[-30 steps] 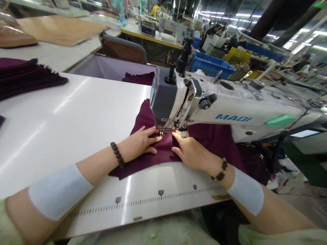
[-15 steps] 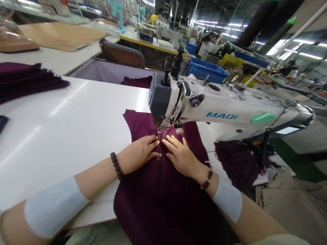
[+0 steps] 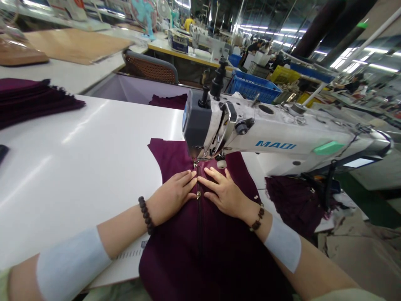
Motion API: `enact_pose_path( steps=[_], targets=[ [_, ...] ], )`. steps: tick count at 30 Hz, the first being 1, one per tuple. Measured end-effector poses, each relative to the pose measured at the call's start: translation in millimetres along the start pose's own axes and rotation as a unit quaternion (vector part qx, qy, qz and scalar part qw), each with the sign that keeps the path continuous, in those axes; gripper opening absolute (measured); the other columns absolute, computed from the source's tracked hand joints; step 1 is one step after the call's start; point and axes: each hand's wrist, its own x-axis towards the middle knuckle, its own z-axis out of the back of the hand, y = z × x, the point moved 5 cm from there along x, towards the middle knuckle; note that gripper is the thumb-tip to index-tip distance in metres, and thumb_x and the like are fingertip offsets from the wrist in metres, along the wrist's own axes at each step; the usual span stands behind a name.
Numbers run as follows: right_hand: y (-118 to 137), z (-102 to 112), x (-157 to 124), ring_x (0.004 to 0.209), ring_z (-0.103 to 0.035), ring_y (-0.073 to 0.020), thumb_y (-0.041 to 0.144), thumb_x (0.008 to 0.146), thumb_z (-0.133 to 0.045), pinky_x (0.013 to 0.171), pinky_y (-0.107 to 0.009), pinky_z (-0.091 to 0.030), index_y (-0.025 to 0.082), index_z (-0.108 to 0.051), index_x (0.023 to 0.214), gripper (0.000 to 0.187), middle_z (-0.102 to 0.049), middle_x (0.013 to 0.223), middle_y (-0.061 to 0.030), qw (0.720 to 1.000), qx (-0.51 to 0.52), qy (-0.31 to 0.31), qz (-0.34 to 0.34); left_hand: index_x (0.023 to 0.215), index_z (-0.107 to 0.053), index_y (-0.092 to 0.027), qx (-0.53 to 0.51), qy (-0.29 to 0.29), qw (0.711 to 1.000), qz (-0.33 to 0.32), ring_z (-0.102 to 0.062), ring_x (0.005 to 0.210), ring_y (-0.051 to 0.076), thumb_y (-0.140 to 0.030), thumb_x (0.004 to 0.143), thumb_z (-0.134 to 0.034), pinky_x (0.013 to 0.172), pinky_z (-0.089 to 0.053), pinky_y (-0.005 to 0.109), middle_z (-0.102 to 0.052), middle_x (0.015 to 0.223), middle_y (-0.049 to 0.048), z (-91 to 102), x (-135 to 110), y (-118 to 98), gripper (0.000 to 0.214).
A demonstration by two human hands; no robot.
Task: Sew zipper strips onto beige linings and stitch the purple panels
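Since the earlier frame both hands have slid slightly toward the body, left hand (image 3: pixel 175 193) and right hand (image 3: pixel 223 193) pressed flat, fingers together, astride the zipper (image 3: pixel 198 196) on soft, limp maroon fabric (image 3: pixel 203 246) under the sewing machine (image 3: pixel 269 136), best steered by flat palms beside the seam.

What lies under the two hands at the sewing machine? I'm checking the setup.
Dark purple cloth with a zipper between the left hand and right hand. The cloth hides the table beneath.

You're sat in a garment factory: industrial sewing machine (image 3: pixel 275 138) at your table, more machines (image 3: pixel 209 44) in rows behind, plastic crates (image 3: pixel 253 85), stacked cut fabric (image 3: pixel 34 98), strip lights overhead.
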Motion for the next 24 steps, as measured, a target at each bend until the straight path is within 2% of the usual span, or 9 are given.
enact_pose_path(
  steps=[3,8,18,21,24],
  targets=[
    [-2,2,0,0.131,-0.029,-0.0244,0.031,0.09,-0.045,0.104,-0.058,-0.019,0.029,-0.039,0.134,0.044,-0.027,0.143,-0.0054,1.0,0.006,0.005,0.009,0.119,-0.052,-0.002,-0.004,0.018,1.0,0.005,-0.048,0.116,0.028,-0.029,0.087,-0.052,0.098,-0.041,0.041,-0.052,0.125,0.0185,-3.4,0,-2,0.042],
    [-7,2,3,0.13,-0.029,-0.0243,0.032,0.09,-0.046,0.103,-0.058,-0.02,0.029,-0.039,0.133,0.044,-0.029,0.143,-0.0056,1.0,0.011,0.008,0.021,0.118,-0.053,-0.005,-0.014,0.034,0.999,0.025,-0.049,0.115,0.029,-0.03,0.087,-0.051,0.095,-0.042,0.043,-0.051,0.126,0.0189,-4.3,2,-2,0.04],
    [-12,7,12,0.13,-0.028,-0.0208,0.028,0.09,-0.046,0.103,-0.048,-0.027,0.027,-0.041,0.133,0.043,-0.032,0.14,-0.0072,0.999,0.01,0.005,0.041,0.118,-0.052,-0.006,-0.038,0.054,0.996,0.057,-0.048,0.114,0.027,-0.03,0.085,-0.055,0.095,-0.042,0.04,-0.053,0.122,0.017,-2.2,13,6,0.042],
    [-4,15,12,0.122,-0.038,-0.021,0.022,0.09,-0.043,0.1,-0.046,-0.03,0.025,-0.051,0.124,0.035,-0.04,0.133,-0.008,0.999,0.027,-0.005,0.041,0.114,-0.056,-0.007,-0.091,0.055,0.993,0.052,-0.05,0.113,0.024,-0.028,0.086,-0.053,0.098,-0.042,0.037,-0.056,0.118,0.0145,5.2,9,8,0.035],
    [12,22,12,0.108,-0.047,-0.0164,0.015,0.089,-0.04,0.097,-0.038,-0.035,0.022,-0.062,0.104,0.028,-0.05,0.119,-0.006,0.994,0.082,-0.008,0.069,0.108,-0.062,-0.013,-0.182,0.084,0.979,0.027,-0.054,0.109,0.021,-0.029,0.089,-0.048,0.095,-0.045,0.034,-0.058,0.116,0.0102,21.6,-4,5,0.028]
  ],
)
